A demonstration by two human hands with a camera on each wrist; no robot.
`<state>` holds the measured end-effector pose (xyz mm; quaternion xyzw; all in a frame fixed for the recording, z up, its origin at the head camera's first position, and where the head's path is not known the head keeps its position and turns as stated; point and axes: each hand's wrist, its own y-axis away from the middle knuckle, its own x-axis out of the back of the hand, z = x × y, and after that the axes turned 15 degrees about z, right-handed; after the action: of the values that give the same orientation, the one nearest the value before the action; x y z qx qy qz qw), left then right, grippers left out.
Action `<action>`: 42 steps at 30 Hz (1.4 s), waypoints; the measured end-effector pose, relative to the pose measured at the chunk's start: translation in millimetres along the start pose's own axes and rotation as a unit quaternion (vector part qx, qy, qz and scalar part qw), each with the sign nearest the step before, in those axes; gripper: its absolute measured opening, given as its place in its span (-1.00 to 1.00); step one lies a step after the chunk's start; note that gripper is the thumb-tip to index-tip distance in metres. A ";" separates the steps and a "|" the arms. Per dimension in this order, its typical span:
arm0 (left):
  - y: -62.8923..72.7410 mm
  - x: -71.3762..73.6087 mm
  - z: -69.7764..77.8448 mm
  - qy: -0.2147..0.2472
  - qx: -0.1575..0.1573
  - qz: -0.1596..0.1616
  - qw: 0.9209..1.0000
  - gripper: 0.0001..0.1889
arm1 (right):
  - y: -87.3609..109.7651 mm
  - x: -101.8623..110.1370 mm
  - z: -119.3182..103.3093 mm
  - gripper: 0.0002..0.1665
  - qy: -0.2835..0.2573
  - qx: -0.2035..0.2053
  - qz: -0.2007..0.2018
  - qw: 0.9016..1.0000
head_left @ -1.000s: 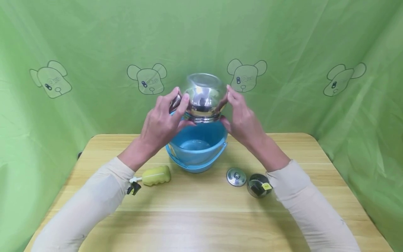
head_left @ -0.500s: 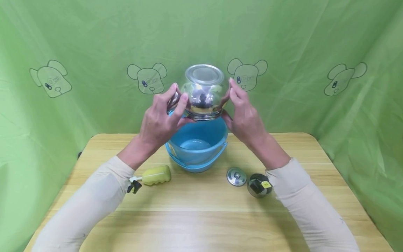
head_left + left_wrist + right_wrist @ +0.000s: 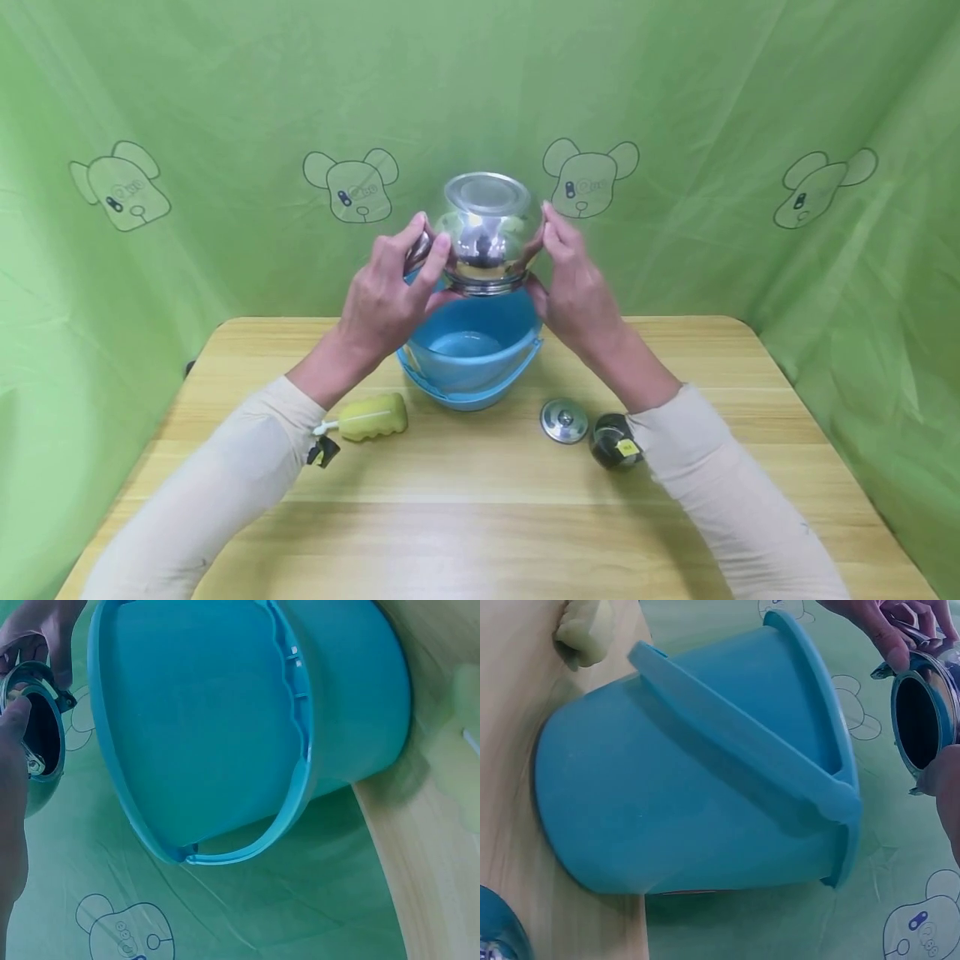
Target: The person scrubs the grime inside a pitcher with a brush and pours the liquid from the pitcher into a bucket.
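Upside down above the bucket, a shiny steel pot (image 3: 487,237) hangs between both hands, its base turned up and slightly toward the head camera. My left hand (image 3: 390,287) grips its left side, with the fingers on a shiny part that sticks out there; whether that is a spout or a handle I cannot tell. On the opposite side, my right hand (image 3: 573,271) holds the pot between thumb and fingers. The pot's dark round mouth (image 3: 917,720) shows in the right wrist view. Below it stands a blue bucket (image 3: 472,371), a little water apparently at its bottom.
A yellow sponge brush (image 3: 372,417) with a white handle lies left of the bucket on the wooden table (image 3: 450,517). To the right are a small steel lid (image 3: 564,420) and a round glassy vessel (image 3: 606,429), partly covered by the wrist gear. A green curtain (image 3: 480,75) hangs behind.
The pot tilted its base more toward the head camera and rose slightly, then sank a little again. Both hands moved with it and kept their grip.
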<state>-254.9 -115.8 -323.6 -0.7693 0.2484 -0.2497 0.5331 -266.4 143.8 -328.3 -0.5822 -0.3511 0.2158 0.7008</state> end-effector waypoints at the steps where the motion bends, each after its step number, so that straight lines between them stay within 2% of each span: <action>1: 0.9 -0.1 0.1 0.001 0.002 -0.005 1.000 -0.14 | 1.0 0.3 -0.2 -0.24 -0.003 -0.004 -0.008 1.000; 4: 2.6 0.3 0.6 0.002 0.010 -0.023 1.000 -0.15 | 5.3 1.2 -0.2 -0.22 -0.015 -0.023 -0.039 0.999; 8: 3.1 0.8 1.4 0.001 0.034 -0.055 0.998 -0.16 | 9.8 1.7 -2.6 -0.11 -0.039 -0.077 -0.084 0.993; 11: 2.4 1.9 1.6 0.010 0.071 -0.082 0.994 -0.16 | 10.2 0.6 -4.8 -0.03 -0.062 -0.108 -0.108 0.986; 13: 1.5 3.1 1.6 0.025 0.106 -0.103 0.989 -0.16 | 9.1 -0.8 -5.5 -0.04 -0.082 -0.116 -0.118 0.983; 17: -1.8 6.3 2.5 0.064 0.181 -0.139 0.972 -0.17 | 7.7 -1.7 -3.0 -0.08 -0.128 -0.111 -0.125 0.978; 20: -7.2 8.9 2.8 0.091 0.215 -0.156 0.960 -0.23 | 7.8 0.3 0.3 -0.11 -0.148 -0.104 -0.125 0.976; 26: -16.6 14.5 -0.8 0.130 0.252 -0.184 0.941 -0.32 | 6.9 4.5 1.4 -0.16 -0.184 -0.117 -0.111 0.970; 31: -20.1 18.1 -2.2 0.143 0.285 -0.211 0.924 -0.37 | 4.9 7.0 1.5 -0.23 -0.186 -0.108 -0.104 0.971; 34: -21.6 19.6 -1.8 0.143 0.302 -0.228 0.914 -0.32 | 2.1 9.3 1.1 -0.25 -0.186 -0.108 -0.104 0.971; 37: -24.1 22.0 -0.4 0.138 0.325 -0.252 0.901 -0.25 | -0.8 12.3 0.6 -0.27 -0.183 -0.115 -0.104 0.971; 42: -30.2 26.6 1.7 0.143 0.371 -0.288 0.871 -0.22 | -5.0 18.9 -1.1 -0.34 -0.168 -0.115 -0.097 0.974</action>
<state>-230.3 -122.6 -292.4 -0.5079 -0.0212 -0.5734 0.6426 -253.7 155.4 -319.0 -0.5773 -0.5410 0.1993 0.5783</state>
